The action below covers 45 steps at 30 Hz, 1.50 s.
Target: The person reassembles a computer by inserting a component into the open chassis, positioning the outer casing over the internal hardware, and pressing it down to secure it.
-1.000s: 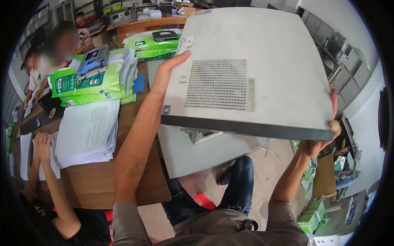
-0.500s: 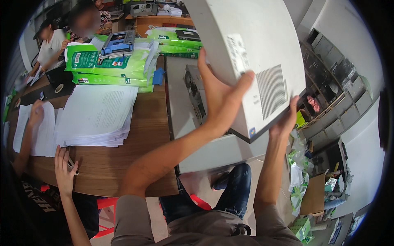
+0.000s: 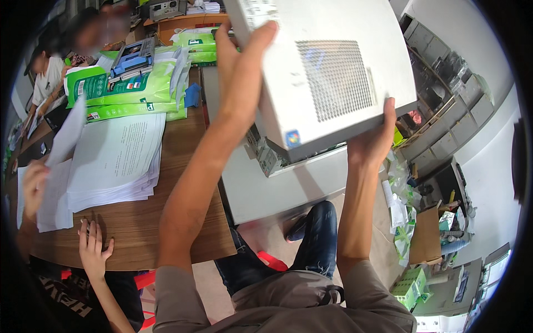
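A white computer case cover [image 3: 388, 50] with a perforated vent and a dark lower edge is held up in front of me, tilted. My left hand [image 3: 240, 72] grips its left side, the thumb lying on the white face near a label. At its lower right edge my right hand [image 3: 371, 136] supports it from below, thumb on the dark trim. Beneath the cover, an opened metal computer chassis [image 3: 270, 162] lies on the grey table [image 3: 250, 200], mostly hidden by the cover and my left arm.
On the wooden desk [image 3: 183, 222] to the left are a paper stack [image 3: 111, 166], green paper packs [image 3: 116, 89] and a blue-grey device [image 3: 133, 58]. A person's hands work with sheets beside me. Shelves [image 3: 444, 100] and a cardboard box [image 3: 426, 233] stand at right.
The cover has shifted left and turned so its vent faces me more. Both my hands still hold it. The neighbouring person has lifted a sheet off the desk.
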{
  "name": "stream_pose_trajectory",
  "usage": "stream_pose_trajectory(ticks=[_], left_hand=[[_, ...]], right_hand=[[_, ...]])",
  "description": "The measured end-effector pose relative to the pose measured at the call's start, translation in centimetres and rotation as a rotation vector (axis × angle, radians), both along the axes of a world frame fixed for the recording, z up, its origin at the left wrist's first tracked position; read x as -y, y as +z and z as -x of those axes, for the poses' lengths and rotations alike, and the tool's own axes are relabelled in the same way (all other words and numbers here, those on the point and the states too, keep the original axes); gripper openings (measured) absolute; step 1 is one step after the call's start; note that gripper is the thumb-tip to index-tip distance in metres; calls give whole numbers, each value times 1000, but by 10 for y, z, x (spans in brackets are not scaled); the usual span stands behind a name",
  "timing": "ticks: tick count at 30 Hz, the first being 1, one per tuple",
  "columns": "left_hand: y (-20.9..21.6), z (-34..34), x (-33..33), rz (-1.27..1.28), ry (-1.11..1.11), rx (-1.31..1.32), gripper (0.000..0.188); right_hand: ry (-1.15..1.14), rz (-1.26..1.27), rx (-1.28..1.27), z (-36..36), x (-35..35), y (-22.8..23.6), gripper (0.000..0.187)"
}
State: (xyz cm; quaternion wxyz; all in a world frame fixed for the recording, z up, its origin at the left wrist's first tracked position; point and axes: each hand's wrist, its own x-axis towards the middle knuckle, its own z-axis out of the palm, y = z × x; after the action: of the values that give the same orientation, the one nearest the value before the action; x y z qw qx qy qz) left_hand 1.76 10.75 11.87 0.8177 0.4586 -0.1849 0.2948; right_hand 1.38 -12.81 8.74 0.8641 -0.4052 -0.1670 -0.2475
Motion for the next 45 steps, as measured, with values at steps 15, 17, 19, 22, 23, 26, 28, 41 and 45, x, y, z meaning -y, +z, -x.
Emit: stream_pose_trajectory(ticks=[15,17,19,22,23,26,28,41,45], left_hand=[[-57,-41,4,247,-292,-544,51],[-67,-43,12,237,-271,-588,54],[-75,-45,17,173,-266,-598,57],[-90,-50,18,83,-223,-661,59],[-95,-49,21,81,-216,-674,59],[-102,-42,30,46,-201,-625,57],[-96,-38,37,-34,-120,-584,55],[-129,-37,41,-150,-11,-599,59],[-123,-32,54,-66,-113,-587,59]], right_hand=[[-70,149,-376,-10,76,-40,77],[-39,197,-364,-12,94,-46,76],[-40,374,-406,-17,112,-54,73],[-49,446,-515,-15,116,-57,75],[-40,442,-526,-14,119,-59,75],[-98,521,-512,-15,128,-65,75],[-134,627,-500,-18,139,-68,73],[-343,848,-306,-69,214,-75,60],[-174,814,-406,-122,223,-88,85]])
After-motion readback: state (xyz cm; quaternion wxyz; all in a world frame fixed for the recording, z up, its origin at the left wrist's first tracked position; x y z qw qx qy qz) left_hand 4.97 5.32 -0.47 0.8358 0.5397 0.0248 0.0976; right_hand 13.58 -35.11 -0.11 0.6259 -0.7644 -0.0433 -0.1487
